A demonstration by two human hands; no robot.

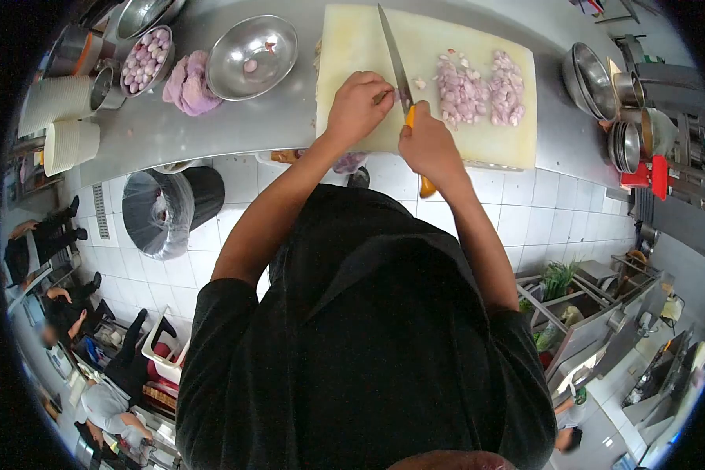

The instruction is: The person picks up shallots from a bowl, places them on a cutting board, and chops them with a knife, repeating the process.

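Right hand (428,141) clamped round the knife (395,59)'s yellow handle — blade beside the left fingertips. Left hand (360,108) pinches a shallot (394,95) (mostly hidden) over the cutting board (352,47).

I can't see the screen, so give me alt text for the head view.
Over a pale cutting board, a right hand holds a yellow-handled knife beside the left hand, which holds a purplish piece. Two chopped piles lie to the right.
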